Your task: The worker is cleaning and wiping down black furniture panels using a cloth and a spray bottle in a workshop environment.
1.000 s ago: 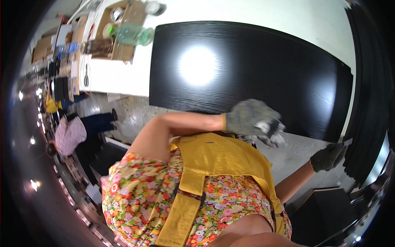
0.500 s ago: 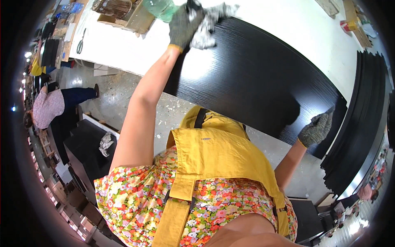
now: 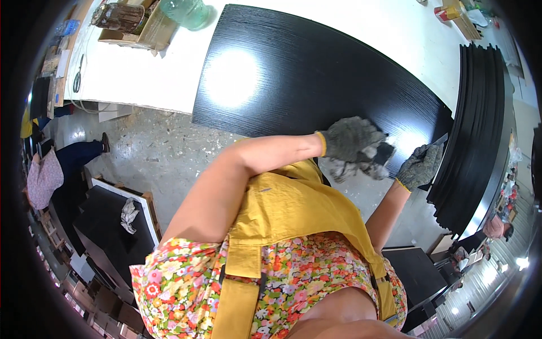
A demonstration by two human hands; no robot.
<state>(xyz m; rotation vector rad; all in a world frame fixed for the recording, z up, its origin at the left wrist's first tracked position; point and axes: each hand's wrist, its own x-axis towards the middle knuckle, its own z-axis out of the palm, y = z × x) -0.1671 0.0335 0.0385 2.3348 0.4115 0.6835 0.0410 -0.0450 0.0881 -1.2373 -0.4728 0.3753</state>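
Observation:
A long black wood-grain panel [image 3: 316, 73] lies on a white worktable, its near edge towards me. My left hand [image 3: 353, 141], in a dark knitted glove with a yellow cuff, is closed on a crumpled black-and-white rag [image 3: 361, 168] near the panel's near edge, towards its right end. Close beside it, my right hand [image 3: 420, 166], gloved alike, rests at the panel's right end with fingers bent. A thin grey pointed piece [image 3: 441, 139] juts out past those fingers; its kind is unclear and most of it is hidden.
Right of the panel stands a stack of long black strips [image 3: 474, 130]. At the upper left are a cardboard box [image 3: 147, 34], a green plastic bottle [image 3: 189, 12] and scissors [image 3: 77, 79]. Another person [image 3: 45, 178] works far left, beyond a black stack with a crumpled cloth [image 3: 129, 216].
My left hand has swept the rag from the panel's far left end to the near right, beside my right hand. My right hand stays at the right end. The whole view has shifted somewhat.

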